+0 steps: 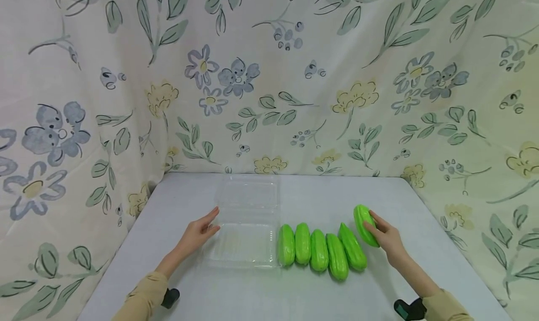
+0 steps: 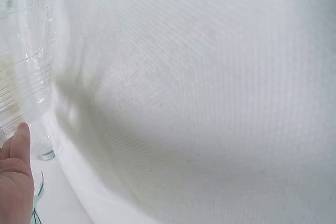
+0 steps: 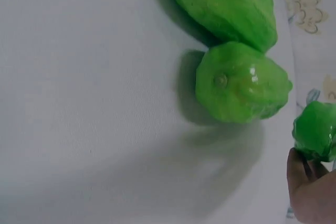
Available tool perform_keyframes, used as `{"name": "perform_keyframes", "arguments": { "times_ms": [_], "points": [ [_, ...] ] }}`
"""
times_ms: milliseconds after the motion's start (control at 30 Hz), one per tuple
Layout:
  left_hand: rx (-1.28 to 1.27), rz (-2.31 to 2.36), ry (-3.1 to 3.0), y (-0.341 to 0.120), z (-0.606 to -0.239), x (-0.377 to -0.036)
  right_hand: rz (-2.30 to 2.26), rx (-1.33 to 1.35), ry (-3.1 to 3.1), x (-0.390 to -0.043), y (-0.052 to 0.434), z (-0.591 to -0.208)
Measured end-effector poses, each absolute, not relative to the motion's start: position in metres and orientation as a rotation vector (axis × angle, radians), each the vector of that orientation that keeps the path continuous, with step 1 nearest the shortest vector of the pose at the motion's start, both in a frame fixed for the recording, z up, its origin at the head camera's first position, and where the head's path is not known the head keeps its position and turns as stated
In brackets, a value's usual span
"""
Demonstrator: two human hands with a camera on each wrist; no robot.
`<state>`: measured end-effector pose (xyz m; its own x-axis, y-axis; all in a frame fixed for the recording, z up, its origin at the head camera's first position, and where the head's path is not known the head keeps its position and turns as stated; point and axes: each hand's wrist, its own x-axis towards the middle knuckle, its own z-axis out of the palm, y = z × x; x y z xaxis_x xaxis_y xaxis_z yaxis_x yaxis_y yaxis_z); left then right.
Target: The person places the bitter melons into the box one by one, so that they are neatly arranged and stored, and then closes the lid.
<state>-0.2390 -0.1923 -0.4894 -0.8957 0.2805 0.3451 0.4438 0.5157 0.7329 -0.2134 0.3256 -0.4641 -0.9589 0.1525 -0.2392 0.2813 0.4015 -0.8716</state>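
Left hand (image 1: pixel 198 234) flat, touching our clear tray (image 1: pixel 248 227) | right hand (image 1: pixel 385 239) gripping the 6th gourd (image 1: pixel 364 223), off the row of 5 (image 1: pixel 320 251) | right wrist view shows a stem dimple (image 3: pixel 220 81), unseen from the head camera

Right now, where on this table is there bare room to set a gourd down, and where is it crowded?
Bare tabletop runs along the near edge, in front of the clear clamshell box and the row of green gourds. More lies behind the row, and left of the left hand. It is crowded between the box and the right hand, which holds the sixth gourd.
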Motion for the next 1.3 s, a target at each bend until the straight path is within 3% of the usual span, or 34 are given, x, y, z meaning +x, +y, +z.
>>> {"name": "perform_keyframes", "arguments": {
  "times_ms": [200,567,900,1300],
  "points": [
    [-0.625,-1.321,-2.577,-0.191,-0.484,-0.236,-1.725,0.389,2.472,-0.208,0.310,-0.458],
    [-0.622,-1.301,-2.574,-0.201,-0.517,-0.253,-1.796,0.338,2.440,-0.212,0.281,-0.452],
    [-0.622,-1.332,-2.572,-0.202,-0.520,-0.257,-1.818,0.288,2.425,-0.212,0.255,-0.447],
    [-0.645,-1.306,-2.602,-0.192,-0.484,-0.236,-1.843,0.223,2.401,-0.214,0.218,-0.441]
  ]
}}
